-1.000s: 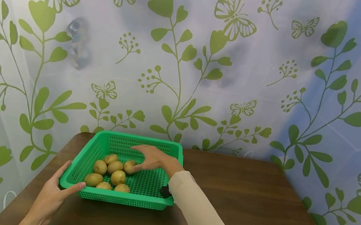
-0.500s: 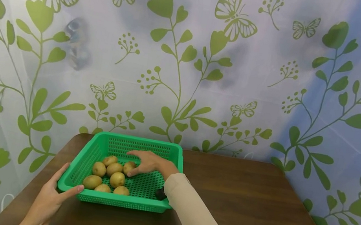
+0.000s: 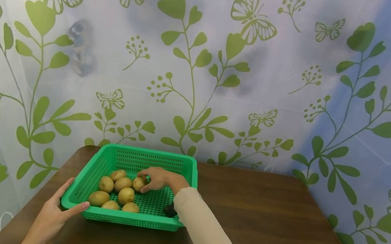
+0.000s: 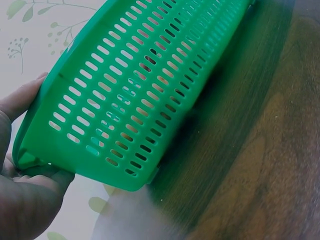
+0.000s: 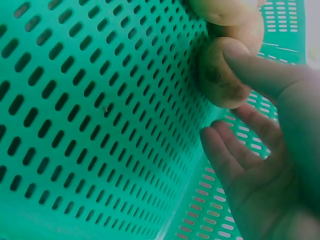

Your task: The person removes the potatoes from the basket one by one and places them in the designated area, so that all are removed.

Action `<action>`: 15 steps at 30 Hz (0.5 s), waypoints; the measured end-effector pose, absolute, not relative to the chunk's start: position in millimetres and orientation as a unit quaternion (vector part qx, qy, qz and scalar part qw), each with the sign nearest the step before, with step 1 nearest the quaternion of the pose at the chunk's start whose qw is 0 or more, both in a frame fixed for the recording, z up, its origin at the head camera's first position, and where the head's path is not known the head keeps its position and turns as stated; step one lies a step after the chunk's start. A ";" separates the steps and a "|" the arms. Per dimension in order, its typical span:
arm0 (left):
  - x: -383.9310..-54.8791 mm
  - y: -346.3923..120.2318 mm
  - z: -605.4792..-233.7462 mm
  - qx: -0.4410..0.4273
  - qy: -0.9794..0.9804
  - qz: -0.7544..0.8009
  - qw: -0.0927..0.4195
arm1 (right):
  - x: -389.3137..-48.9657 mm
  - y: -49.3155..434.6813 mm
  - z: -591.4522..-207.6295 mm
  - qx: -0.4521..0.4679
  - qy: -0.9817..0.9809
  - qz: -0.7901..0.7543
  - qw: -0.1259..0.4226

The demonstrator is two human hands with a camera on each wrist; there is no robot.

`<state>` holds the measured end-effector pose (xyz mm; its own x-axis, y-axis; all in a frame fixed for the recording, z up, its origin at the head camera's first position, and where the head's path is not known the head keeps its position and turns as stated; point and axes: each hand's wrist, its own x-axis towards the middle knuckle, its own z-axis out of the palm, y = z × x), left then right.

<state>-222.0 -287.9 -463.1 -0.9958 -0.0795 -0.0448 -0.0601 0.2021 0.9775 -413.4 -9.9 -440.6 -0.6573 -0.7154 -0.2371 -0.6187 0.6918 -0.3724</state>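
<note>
A green perforated plastic basket [image 3: 133,216] stands on the table with several potatoes [image 3: 126,196] gathered in its left half. My left hand [image 3: 53,212] grips the basket's near left corner, thumb over the rim; the left wrist view shows fingers tucked under the rim [image 4: 37,95]. Inside the basket, my right hand [image 3: 160,178] pinches the rightmost potato [image 3: 138,184] of the group. In the right wrist view the thumb lies on that dark-spotted potato [image 5: 220,77], and one fingertip shows at its underside; the other fingers [image 5: 220,150] extend beside the basket wall.
The brown wooden table [image 3: 259,227] extends to the right of the basket. Behind it hangs a pale curtain [image 3: 203,76] with green leaves and butterflies. A small black object [image 3: 170,210] shows beneath the right sleeve [image 3: 207,236].
My right hand has lowered slightly, and its fingers have closed around the rightmost potato. The left hand keeps its hold on the corner. The basket appears slightly lower and further left in view.
</note>
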 end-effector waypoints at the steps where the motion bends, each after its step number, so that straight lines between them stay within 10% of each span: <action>1: -221.9 -287.6 -462.7 0.045 -0.775 -0.631 0.008 | -413.9 -9.6 -441.1 -0.368 0.902 -0.131 0.182; 15: -222.9 -288.6 -463.4 0.052 -0.775 -0.629 0.002 | -411.3 -20.7 -442.5 -0.364 0.907 -0.121 0.174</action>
